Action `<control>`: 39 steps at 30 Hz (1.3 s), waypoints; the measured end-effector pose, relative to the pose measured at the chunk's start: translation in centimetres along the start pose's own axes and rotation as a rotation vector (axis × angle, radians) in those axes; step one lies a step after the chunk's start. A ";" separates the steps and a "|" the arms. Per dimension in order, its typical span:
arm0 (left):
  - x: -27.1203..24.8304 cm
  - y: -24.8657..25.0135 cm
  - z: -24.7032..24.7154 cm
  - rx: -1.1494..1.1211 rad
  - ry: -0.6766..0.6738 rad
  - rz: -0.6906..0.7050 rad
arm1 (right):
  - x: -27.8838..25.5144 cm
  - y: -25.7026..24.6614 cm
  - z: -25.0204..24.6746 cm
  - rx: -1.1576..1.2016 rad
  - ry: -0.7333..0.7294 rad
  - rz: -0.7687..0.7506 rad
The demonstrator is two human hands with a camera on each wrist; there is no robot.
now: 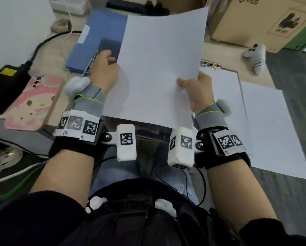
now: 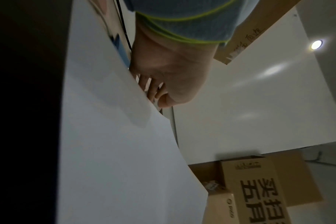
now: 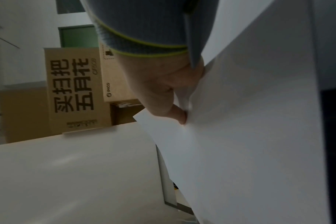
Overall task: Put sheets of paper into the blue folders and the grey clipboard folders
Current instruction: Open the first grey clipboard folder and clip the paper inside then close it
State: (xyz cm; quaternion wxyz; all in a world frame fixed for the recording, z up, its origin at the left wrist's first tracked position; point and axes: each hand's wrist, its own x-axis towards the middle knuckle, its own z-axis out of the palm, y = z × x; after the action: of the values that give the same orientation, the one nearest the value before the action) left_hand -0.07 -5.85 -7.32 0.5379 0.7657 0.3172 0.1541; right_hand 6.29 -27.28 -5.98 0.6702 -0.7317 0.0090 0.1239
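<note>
A white sheet of paper (image 1: 159, 59) hangs in the air in front of me, held by both hands. My left hand (image 1: 113, 61) grips its left edge, fingers going behind the sheet (image 2: 109, 136) in the left wrist view. My right hand (image 1: 186, 84) pinches the right edge, thumb on top; the right wrist view shows a fingertip of the right hand (image 3: 175, 109) pressed on the sheet (image 3: 249, 136). An open blue folder (image 1: 84, 48) lies behind the left hand, partly hidden by the sheet. The grey clipboard folder (image 1: 240, 89) lies to the right with paper in it.
A pile of loose sheets (image 1: 273, 130) lies at the right. A pink-cased phone (image 1: 31, 103) and a black power adapter (image 1: 5, 86) sit at the left. A cardboard box (image 1: 255, 20) and a white controller (image 1: 255, 55) stand at the back right.
</note>
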 end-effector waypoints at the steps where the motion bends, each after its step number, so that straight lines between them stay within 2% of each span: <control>1: 0.2 -0.8 -0.4 0.050 0.015 -0.010 | 0.2 0.5 0.5 -0.020 -0.002 0.025; 4: 0.3 -2.9 -1.6 0.246 0.090 -0.067 | 0.5 1.7 2.2 -0.046 -0.010 0.086; 7: 0.1 -4.0 -2.7 0.444 0.159 -0.192 | 0.6 2.3 3.5 -0.077 -0.001 0.117; 11: 0.2 -4.7 -4.3 0.385 0.132 -0.212 | 0.7 2.8 5.0 -0.131 -0.004 0.123; 14: 0.1 -5.0 -5.4 0.247 0.114 -0.203 | 0.6 3.2 5.8 -0.178 -0.012 0.116; 21: 3.0 -11.1 -6.4 0.033 0.020 -0.160 | 0.5 3.1 5.9 -0.197 0.009 0.110; 26: -0.5 -7.0 -6.3 0.031 0.026 -0.199 | 0.5 3.0 5.2 -0.211 0.034 0.130; 32: -0.2 -7.9 -6.5 -0.057 0.049 -0.218 | 0.1 3.0 6.0 -0.281 0.019 0.102; 39: -1.1 -7.9 -6.7 -0.077 -0.040 -0.127 | -0.6 3.2 7.6 -0.343 0.055 0.042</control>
State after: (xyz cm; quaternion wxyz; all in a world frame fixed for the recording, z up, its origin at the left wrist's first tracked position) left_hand -7.33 0.03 -12.01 0.5819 0.7256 0.3483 0.1163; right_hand 3.80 -20.22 -9.57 0.5322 -0.8381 0.0211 0.1176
